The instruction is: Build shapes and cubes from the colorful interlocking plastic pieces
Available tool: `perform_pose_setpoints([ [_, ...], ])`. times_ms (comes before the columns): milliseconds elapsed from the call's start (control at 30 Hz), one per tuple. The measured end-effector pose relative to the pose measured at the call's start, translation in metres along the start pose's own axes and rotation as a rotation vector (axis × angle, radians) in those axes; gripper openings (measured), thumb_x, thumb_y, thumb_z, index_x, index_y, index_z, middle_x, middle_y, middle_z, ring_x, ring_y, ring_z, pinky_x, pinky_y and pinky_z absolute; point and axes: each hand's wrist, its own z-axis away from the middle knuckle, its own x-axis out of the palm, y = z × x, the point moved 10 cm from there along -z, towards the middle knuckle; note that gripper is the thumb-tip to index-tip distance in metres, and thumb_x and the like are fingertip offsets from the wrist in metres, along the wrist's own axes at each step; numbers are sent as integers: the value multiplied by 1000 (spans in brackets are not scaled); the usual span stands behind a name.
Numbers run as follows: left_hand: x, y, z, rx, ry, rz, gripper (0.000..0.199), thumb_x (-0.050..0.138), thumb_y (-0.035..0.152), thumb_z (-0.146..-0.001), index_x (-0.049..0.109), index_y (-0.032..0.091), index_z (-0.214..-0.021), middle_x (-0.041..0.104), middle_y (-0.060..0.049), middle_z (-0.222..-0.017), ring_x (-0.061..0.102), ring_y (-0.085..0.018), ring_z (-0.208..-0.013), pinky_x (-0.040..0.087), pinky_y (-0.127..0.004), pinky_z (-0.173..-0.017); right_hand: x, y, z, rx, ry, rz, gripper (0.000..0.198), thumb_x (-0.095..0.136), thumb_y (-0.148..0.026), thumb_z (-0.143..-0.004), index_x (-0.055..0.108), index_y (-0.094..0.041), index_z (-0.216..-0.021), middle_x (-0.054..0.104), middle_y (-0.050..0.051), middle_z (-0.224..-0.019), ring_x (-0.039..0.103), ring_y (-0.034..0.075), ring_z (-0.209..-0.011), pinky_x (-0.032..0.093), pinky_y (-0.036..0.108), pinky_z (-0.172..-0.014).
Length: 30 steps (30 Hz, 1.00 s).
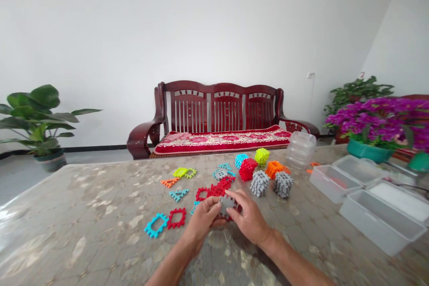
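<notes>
Between my two hands is a grey square building tile (227, 205) with notched edges, some red showing beside and under it. The fingers of my left hand (203, 218) are closed on its left side. My right hand (250, 215) grips the right side, thumb on the flat face. Just beyond my fingers lie several red notched tiles (219, 187). Left of my hands are a red square frame (176, 210) and a blue square frame (162, 217). A teal triangle piece (178, 195) and an orange triangle piece (170, 182) lie farther back.
Stacks of grey tiles (260, 184), red tiles (248, 161) and orange tiles (276, 170) stand right of centre on the table (100, 232). Clear plastic boxes (382, 219) sit open at the right, near a pot of purple flowers (385, 118). A wooden bench (142, 138) is behind.
</notes>
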Motion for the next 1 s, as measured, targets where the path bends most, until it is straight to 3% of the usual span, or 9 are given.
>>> perform_pose_setpoints([
  [200,-1,-1,3,29,67,31,45,79,49,-65,58,19,-90,67,4,-74,63,-11,-67,53,-24,-68,1,-31,3,-205,-4,325,63,70,-14,-74,55,-24,-134,62,9,-128,55,27,-116,45,46,-102],
  [400,6,4,10,9,48,-4,45,75,50,-68,55,20,-95,68,3,-78,67,-13,-69,54,-27,-72,-10,-37,0,-292,-36,404,58,70,-15,-77,56,-24,-133,65,7,-127,58,25,-112,48,44,-100],
  [467,-3,14,8,49,83,-37,50,72,55,-70,54,21,-104,72,-3,-92,70,-16,-77,55,-31,-75,-37,-23,-6,-263,41,427,55,67,-16,-79,56,-24,-133,65,7,-128,59,25,-114,47,45,-102],
  [533,-26,33,5,178,211,-97,57,70,59,-69,54,20,-108,73,-8,-101,71,-19,-80,56,-33,-77,-82,2,-10,-169,208,452,51,65,-21,-80,58,-23,-131,66,9,-126,59,27,-116,46,47,-102],
  [633,-70,56,3,369,419,-163,62,66,63,-66,55,18,-107,74,-9,-96,71,-22,-81,56,-37,-79,-148,47,-7,-27,425,485,46,62,-31,-81,62,-20,-126,67,12,-123,60,29,-114,47,49,-101],
  [700,-98,63,3,449,534,-234,57,64,61,-67,57,18,-104,74,-10,-95,71,-23,-87,55,-40,-85,-177,73,-3,31,472,512,46,59,-33,-81,63,-17,-123,66,14,-124,59,29,-115,45,49,-102],
  [833,-137,61,5,479,679,-402,46,56,54,-72,61,20,-103,76,-8,-95,71,-25,-92,53,-41,-90,-199,111,5,109,444,529,47,55,-33,-76,66,-16,-119,67,14,-121,60,29,-114,45,49,-103],
  [1000,-152,58,7,433,741,-591,41,51,48,-75,63,22,-105,78,-5,-96,71,-24,-95,53,-38,-89,-198,129,6,139,425,483,47,53,-30,-73,69,-17,-115,67,14,-123,60,28,-116,44,47,-105],
])
